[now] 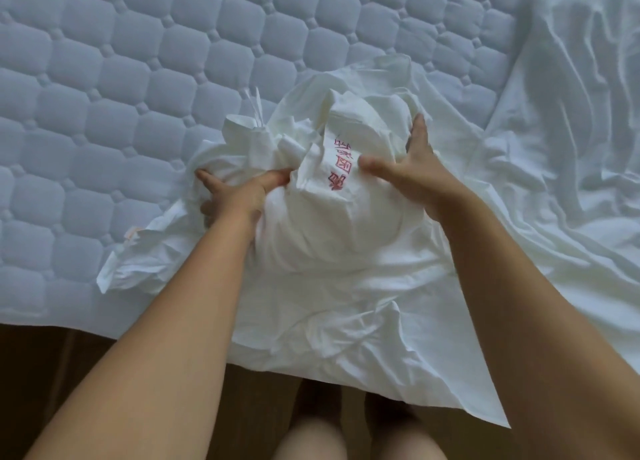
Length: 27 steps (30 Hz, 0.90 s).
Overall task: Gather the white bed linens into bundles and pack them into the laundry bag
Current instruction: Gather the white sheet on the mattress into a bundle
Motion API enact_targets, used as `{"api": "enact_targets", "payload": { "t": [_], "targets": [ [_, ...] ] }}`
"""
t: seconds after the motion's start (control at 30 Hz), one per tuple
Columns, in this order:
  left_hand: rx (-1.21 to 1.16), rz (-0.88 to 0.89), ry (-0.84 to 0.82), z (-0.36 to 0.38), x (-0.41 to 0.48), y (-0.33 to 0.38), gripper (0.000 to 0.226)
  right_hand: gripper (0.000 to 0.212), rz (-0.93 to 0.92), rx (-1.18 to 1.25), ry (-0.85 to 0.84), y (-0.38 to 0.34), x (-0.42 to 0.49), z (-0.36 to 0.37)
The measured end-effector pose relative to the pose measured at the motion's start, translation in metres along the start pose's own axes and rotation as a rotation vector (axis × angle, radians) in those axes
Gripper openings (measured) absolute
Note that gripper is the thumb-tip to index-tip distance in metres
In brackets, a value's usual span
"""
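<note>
White bundled linens (pixel 332 210), marked with red characters, sit at the quilted mattress (pixel 121 79) edge. At nine o'clock the left hand (pixel 239 191) clutches crumpled fabric, fingers curled in; at three o'clock the right hand (pixel 415 172) presses flat, fingers spread. Loose sheet (pixel 561 130) lies at two o'clock.

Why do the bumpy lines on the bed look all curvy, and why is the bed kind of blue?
Head view: the wide-angle lens bends the quilted mattress pattern near the edges; soft, cool light tints it bluish, while the linen bundle looks warmer white; the right hand is slightly motion-blurred; no harsh glare, only gentle shadows in the folds.
</note>
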<state>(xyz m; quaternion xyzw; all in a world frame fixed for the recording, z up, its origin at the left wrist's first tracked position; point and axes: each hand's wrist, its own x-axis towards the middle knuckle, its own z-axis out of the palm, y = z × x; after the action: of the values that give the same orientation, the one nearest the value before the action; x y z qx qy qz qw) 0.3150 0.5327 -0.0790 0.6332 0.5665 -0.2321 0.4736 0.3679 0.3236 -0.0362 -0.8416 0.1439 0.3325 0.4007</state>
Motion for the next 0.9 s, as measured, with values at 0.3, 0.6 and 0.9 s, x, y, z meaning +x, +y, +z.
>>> {"api": "enact_targets", "payload": {
  "t": [0.3, 0.6, 0.9],
  "targets": [
    [-0.111, 0.06, 0.03, -0.013, -0.003, -0.021, 0.142, 0.143, -0.159, -0.605, 0.26, -0.031, -0.05, 0.058],
    [-0.274, 0.114, -0.036, -0.018, -0.014, -0.029, 0.123, 0.149, 0.008, -0.191, 0.2, 0.014, -0.015, 0.02],
    [0.365, 0.605, 0.246, 0.011, -0.121, -0.011, 0.124, 0.12, 0.087, 0.005, -0.03, 0.061, 0.008, -0.037]
  ]
}}
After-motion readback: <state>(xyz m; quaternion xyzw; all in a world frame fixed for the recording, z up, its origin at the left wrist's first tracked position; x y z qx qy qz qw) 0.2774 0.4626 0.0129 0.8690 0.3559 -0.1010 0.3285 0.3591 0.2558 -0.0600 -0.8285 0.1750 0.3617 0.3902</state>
